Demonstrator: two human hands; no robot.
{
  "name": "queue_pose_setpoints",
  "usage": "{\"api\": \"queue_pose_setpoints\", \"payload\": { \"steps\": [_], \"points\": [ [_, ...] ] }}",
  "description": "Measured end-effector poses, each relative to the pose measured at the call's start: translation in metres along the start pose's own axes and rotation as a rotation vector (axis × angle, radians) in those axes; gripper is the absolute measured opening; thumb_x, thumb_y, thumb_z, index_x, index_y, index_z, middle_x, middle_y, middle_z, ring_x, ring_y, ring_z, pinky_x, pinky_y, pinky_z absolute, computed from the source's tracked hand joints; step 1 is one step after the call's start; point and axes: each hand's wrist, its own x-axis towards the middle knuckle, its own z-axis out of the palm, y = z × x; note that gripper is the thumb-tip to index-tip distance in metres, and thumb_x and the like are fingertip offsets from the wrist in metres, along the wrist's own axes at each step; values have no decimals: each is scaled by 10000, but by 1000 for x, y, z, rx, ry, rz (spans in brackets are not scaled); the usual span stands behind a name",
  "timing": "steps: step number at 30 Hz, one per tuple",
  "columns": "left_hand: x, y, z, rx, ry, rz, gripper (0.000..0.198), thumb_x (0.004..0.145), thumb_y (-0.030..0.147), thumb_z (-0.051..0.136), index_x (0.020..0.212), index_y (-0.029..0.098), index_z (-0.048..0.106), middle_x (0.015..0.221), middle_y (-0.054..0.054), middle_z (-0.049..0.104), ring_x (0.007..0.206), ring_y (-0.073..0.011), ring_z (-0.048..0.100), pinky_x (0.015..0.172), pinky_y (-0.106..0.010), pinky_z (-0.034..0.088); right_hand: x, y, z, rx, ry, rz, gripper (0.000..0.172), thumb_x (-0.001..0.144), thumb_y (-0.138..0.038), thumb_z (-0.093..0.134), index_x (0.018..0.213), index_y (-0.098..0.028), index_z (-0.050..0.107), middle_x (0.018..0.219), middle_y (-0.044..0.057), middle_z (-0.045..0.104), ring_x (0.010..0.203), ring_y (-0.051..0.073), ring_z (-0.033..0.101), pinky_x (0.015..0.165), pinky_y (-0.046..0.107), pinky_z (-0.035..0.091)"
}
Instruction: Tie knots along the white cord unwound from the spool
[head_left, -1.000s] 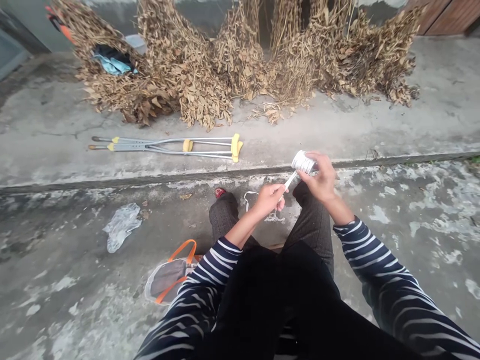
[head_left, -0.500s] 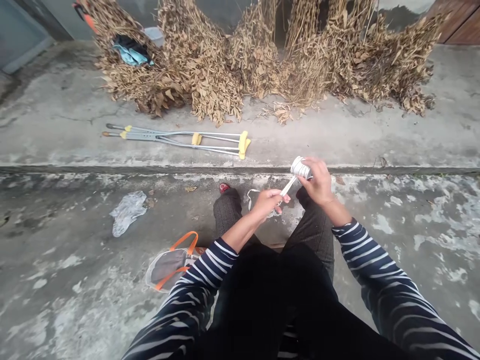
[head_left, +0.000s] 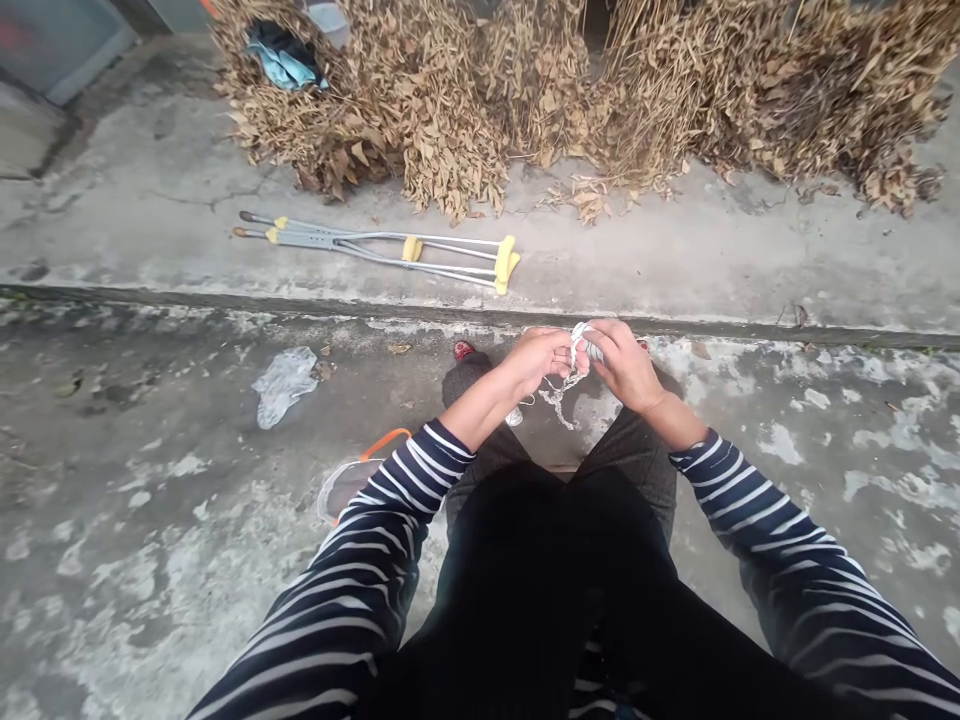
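A roll of white cord point(head_left: 592, 350) is gripped in my right hand point(head_left: 628, 368), whose fingers curl over it from the right and partly hide it. From the left, my left hand point(head_left: 536, 360) meets it with fingers closed on the cord's white strand point(head_left: 576, 345). Loose, tangled cord point(head_left: 556, 400) dangles below the hands between my knees. A small whitish bundle point(head_left: 514, 416) shows by my left knee, too small to name surely.
Aluminium crutches point(head_left: 375, 248) with yellow pads lie on the raised concrete step point(head_left: 675, 270). Dried plant stalks point(head_left: 450, 110) are heaped behind, with blue and black cloth point(head_left: 281, 58). A crumpled plastic bag point(head_left: 285, 385) and an orange-handled bag point(head_left: 341, 485) lie on the left.
My hands have come together; the strand stretched between them now loops close at the roll. The left hand moved up toward the right. The view shifted slightly.
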Motion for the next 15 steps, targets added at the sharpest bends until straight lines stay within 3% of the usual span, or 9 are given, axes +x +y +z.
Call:
{"api": "queue_pose_setpoints", "payload": {
  "steps": [5, 12, 15],
  "points": [
    [7, 2, -1, -10, 31, -40, 151, 840, 146, 560, 751, 79, 662, 651, -113, 717, 574, -146, 694, 493, -194, 406, 2, -2, -9, -43, -56, -22, 455, 970, -177, 476, 1420, -226, 515, 1366, 165, 572, 1328, 343, 493, 1054, 565, 523],
    [15, -1, -17, 80, 9, -93, 213, 878, 168, 550, 684, 111, 616, 585, -74, 661, 520, -124, 653, 485, -195, 404, -4, -6, -29, -188, -214, -129, 373, 1006, -147, 441, 1327, -243, 605, 1328, 176, 556, 1292, 332, 479, 853, 443, 599],
    [20, -2, -25, 173, -17, -135, 211, 884, 189, 583, 691, 116, 626, 592, -67, 658, 521, -118, 647, 495, -197, 417, -7, -6, -33, -207, -292, -160, 414, 996, -135, 463, 1331, -295, 646, 1349, 173, 531, 1308, 343, 464, 845, 440, 596]
  ]
}}
